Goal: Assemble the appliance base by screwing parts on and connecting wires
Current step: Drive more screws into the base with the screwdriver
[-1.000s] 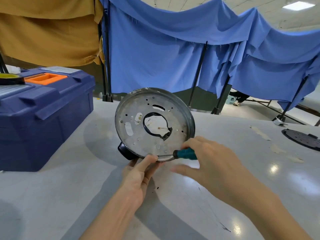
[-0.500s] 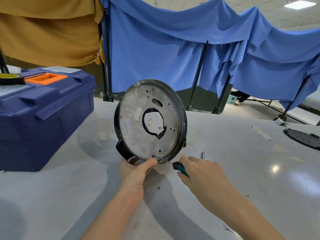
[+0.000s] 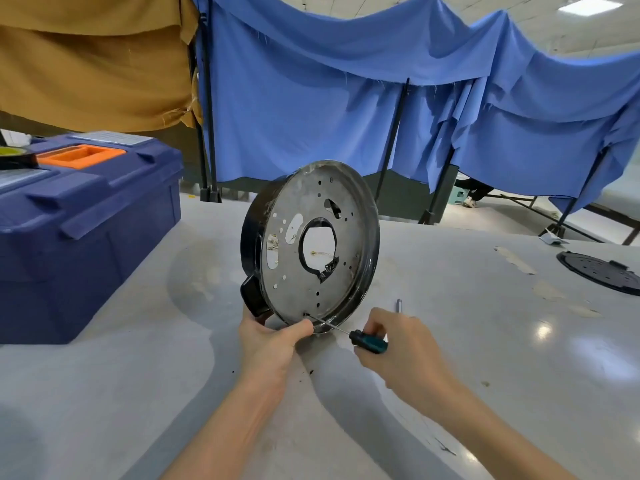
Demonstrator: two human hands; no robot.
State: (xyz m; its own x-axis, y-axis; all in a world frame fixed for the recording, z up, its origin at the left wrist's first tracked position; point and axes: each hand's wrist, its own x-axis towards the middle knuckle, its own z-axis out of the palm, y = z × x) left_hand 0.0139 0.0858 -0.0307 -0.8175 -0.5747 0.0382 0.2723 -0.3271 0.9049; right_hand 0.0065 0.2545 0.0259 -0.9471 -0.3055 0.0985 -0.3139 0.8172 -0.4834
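Left hand (image 3: 272, 337) grips the bottom edge of the round appliance base (image 3: 313, 247), standing it on edge on the white table (image 3: 450, 341). Right hand (image 3: 403, 348) holds a screwdriver (image 3: 363, 340), tip at the base's lower rim. Blue toolbox (image 3: 86, 216) sits left.

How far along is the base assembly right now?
Done: metal plate seated in the black base. In hand: left hand props the base on edge; right hand holds screwdriver tip at the lower rim. Left: thin wires in the centre opening, black perforated plate lying apart.
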